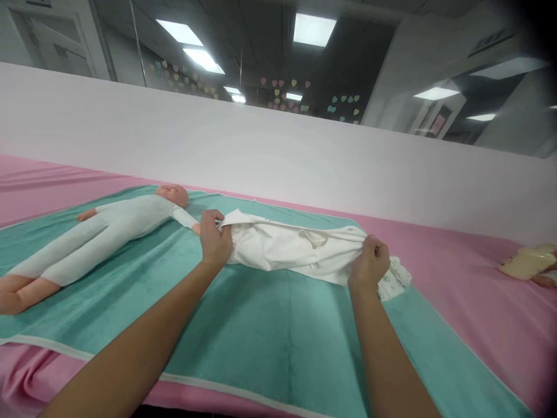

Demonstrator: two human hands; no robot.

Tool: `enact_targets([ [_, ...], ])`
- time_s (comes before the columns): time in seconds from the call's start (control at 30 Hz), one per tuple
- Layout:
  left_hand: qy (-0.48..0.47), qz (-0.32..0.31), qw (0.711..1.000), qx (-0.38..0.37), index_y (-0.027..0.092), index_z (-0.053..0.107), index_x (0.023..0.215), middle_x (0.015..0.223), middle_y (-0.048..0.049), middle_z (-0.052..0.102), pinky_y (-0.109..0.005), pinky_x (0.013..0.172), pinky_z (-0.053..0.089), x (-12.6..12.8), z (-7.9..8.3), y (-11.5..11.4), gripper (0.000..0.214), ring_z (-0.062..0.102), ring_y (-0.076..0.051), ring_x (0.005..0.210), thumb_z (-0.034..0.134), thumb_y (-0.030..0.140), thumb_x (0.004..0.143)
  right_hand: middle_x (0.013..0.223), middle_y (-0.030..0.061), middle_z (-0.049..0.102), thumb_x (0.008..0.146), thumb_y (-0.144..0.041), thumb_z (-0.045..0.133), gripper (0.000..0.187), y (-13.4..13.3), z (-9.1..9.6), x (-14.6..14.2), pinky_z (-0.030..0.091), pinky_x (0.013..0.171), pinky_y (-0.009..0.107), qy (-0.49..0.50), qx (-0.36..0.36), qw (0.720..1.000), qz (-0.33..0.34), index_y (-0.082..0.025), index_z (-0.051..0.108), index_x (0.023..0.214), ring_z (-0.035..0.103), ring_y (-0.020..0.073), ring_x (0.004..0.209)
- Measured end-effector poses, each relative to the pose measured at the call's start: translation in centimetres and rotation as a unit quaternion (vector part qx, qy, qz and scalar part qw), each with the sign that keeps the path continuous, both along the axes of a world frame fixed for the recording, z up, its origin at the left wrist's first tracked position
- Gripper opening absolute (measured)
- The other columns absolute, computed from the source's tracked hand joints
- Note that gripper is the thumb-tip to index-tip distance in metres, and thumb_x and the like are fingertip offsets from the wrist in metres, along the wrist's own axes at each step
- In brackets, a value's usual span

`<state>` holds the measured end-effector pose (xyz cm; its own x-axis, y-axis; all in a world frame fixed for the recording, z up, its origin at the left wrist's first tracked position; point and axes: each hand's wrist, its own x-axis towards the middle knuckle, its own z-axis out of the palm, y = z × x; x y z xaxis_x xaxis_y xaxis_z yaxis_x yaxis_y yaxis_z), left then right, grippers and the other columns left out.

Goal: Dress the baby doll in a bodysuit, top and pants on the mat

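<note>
here, left hand [215,242] and right hand [368,267] grip white garment [274,247]

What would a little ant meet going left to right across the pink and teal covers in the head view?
Doll → left hand → white cloth → right hand → pale yellow object by the right edge.

The head camera looks forward and down.
</note>
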<state>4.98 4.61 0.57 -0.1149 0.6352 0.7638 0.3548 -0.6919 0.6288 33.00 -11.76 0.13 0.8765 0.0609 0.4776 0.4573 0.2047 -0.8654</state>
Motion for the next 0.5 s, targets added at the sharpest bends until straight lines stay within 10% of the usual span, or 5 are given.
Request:
enact_targets([
  [0.1,-0.008,-0.169,0.983,-0.078,0.021,0.041,0.075,0.1,-0.0036,0.056,-0.032,0.087,0.036,0.3,0.0,-0.3,0.01,0.049,-0.02,0.1,0.046,0.013,0.07,0.098,0.0054,0.059,0.08,-0.054,0.045,0.035,0.3,0.0,0.1,0.044,0.08,0.033,0.031,0.008,0.985,0.172,-0.02,0.054,0.086,0.054,0.0189,0.091],
  [0.23,0.003,-0.365,0.87,-0.331,0.02,0.043,0.067,0.063,0.0034,0.05,-0.024,0.058,0.038,0.6,-0.6,-0.5,0.013,0.05,-0.014,0.062,0.053,0.027,0.073,0.104,0.0063,0.061,0.073,-0.048,0.059,0.036,0.5,-0.3,-1.2,0.044,0.079,0.034,-0.023,-0.177,0.908,0.38,-0.02,0.055,0.096,0.056,0.0205,0.09],
  [0.5,0.174,-0.588,0.65,-0.449,0.022,0.064,0.1,0.104,-0.0083,0.064,-0.03,0.069,0.046,-1.0,1.1,-1.6,0.044,0.059,-0.026,0.092,0.073,0.03,0.057,0.106,0.0031,0.058,0.06,-0.032,0.07,0.049,1.2,-1.9,-3.6,0.04,0.082,0.035,-0.186,-0.432,0.759,0.45,-0.024,0.058,0.107,0.054,0.0218,0.093],
])
